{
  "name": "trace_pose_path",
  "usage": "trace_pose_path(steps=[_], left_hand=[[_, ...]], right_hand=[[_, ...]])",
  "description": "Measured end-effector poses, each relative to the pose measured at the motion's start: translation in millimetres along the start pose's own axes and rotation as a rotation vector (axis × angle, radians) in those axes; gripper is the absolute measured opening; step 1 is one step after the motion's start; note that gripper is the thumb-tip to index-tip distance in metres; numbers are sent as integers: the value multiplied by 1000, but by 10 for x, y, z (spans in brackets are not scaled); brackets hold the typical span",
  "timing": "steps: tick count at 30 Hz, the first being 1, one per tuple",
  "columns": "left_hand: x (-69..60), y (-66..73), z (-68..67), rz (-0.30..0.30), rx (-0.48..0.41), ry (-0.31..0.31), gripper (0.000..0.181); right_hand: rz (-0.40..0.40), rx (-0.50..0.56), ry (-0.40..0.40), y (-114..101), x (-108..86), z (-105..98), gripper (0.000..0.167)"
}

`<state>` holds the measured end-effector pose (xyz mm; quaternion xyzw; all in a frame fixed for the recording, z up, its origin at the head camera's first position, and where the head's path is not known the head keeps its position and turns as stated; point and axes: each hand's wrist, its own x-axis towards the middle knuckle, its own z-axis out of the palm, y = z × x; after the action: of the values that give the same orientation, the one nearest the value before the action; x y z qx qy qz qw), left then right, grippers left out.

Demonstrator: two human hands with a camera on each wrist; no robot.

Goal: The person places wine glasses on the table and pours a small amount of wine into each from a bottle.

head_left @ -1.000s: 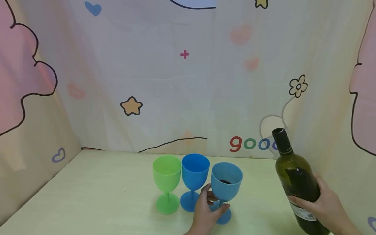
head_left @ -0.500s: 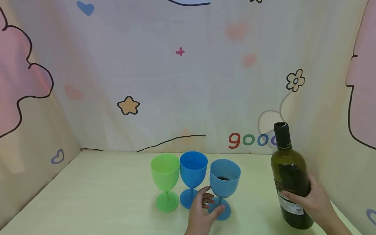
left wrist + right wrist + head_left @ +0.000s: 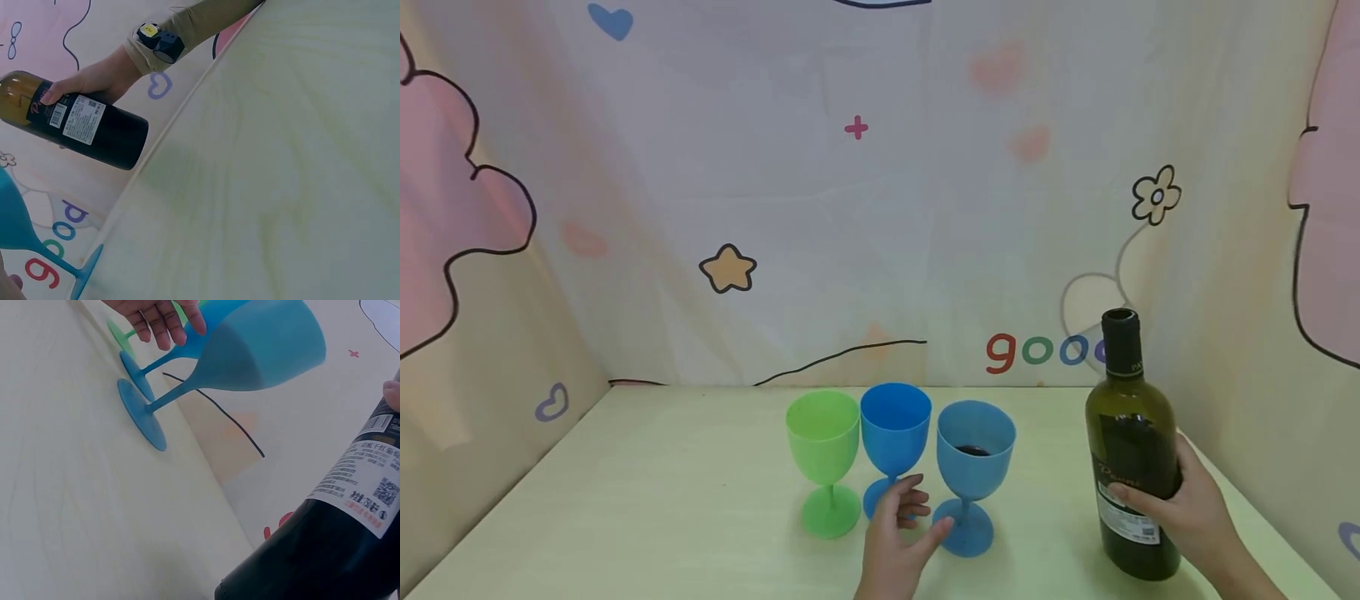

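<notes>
Three cups [image 3: 823, 437] in a row, one bottle [image 3: 1131, 433] upright to their right, the right hand [image 3: 1197, 504] gripping it! Left hand [image 3: 895, 537], thumb spread wide, hovers beside the pale cup [image 3: 973, 479].

Bottle [image 3: 1131, 433] looks like smooth, glossy dk glass w/ a printed paper label [image 3: 362, 481]. Goblets [image 3: 895, 433]: smooth plastic, semi-matt. Backdrop [image 3: 805, 183]: matt printed cloth, lightly creased. Tabletop [image 3: 685, 500]: smooth, low sheen, mat'l unclear.
</notes>
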<state>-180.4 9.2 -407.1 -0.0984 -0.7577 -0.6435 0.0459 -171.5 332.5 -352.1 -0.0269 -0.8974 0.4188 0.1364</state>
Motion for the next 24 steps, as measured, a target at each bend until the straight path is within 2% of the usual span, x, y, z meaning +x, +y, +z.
trace_pose_path(steps=[6, 12, 24], left_hand=[[-21, -31, -33, 23, 19, 20, 55], [-38, -38, -89, 45, 41, 36, 53], [-63, -5, -179, 55, 38, 117, 50]], right_hand=[[26, -7, -8, 5, -15, 10, 83], [83, 5, -49, -18, -27, 18, 87], [78, 25, -52, -57, -23, 87, 89]])
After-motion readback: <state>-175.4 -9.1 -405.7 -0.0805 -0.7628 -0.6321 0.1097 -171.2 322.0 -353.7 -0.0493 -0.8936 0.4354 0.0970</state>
